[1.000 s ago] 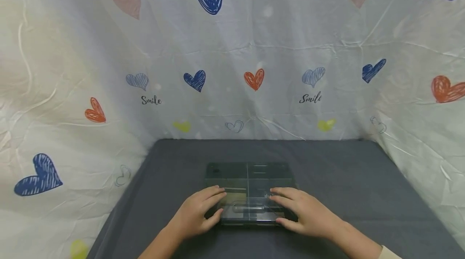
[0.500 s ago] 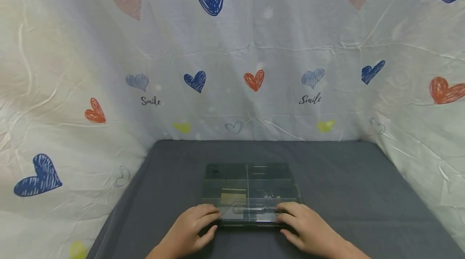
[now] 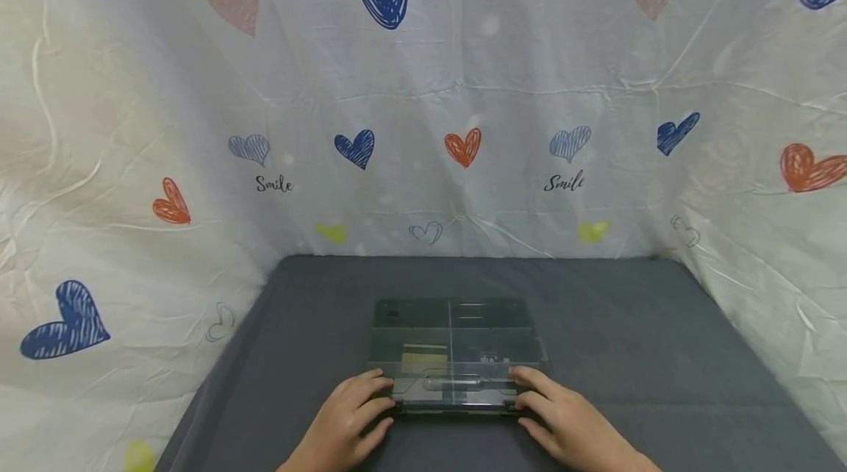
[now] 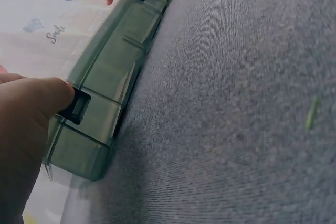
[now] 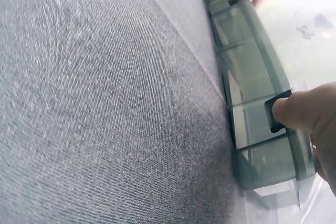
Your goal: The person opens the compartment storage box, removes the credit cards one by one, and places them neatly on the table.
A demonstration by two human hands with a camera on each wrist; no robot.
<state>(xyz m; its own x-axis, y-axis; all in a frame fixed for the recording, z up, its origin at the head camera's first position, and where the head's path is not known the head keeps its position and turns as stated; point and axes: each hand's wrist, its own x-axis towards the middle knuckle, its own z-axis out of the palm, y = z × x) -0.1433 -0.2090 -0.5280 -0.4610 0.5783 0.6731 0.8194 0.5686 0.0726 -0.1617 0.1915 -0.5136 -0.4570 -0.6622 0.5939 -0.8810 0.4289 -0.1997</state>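
A: What stands at the far left?
B: The curtain (image 3: 119, 163), white with printed hearts. It runs past the table's left edge, along the far edge and round to the right one.
A: And on the table (image 3: 615, 347)?
B: First comes the left hand (image 3: 344, 417), pinching the near left corner of the box (image 3: 476, 343). Its fingers reach onto the lid, and its thumb lies on the left latch (image 4: 79, 108).
A: Is that latch fastened?
B: Nobody can tell; the thumb covers part of it.
A: Where exactly is the box?
B: Flat on the table's grey cloth, roughly midway between the left and right edges and well short of the far edge. It is greenish and see-through, with its lid down and dividers showing beneath.
A: Anything inside?
B: On the left, a tan card (image 3: 423, 363); right of the middle divider, a piece lettered "vip" (image 3: 492, 359), upside down in the head view.
A: And further right?
B: The right latch (image 5: 270, 111), partly under the right hand's (image 3: 569, 413) thumb. That hand's fingertips touch the lid, so it pinches the near right corner.
A: Any stray bits?
B: One green scrap (image 4: 312, 113) on the cloth, apart from the box.
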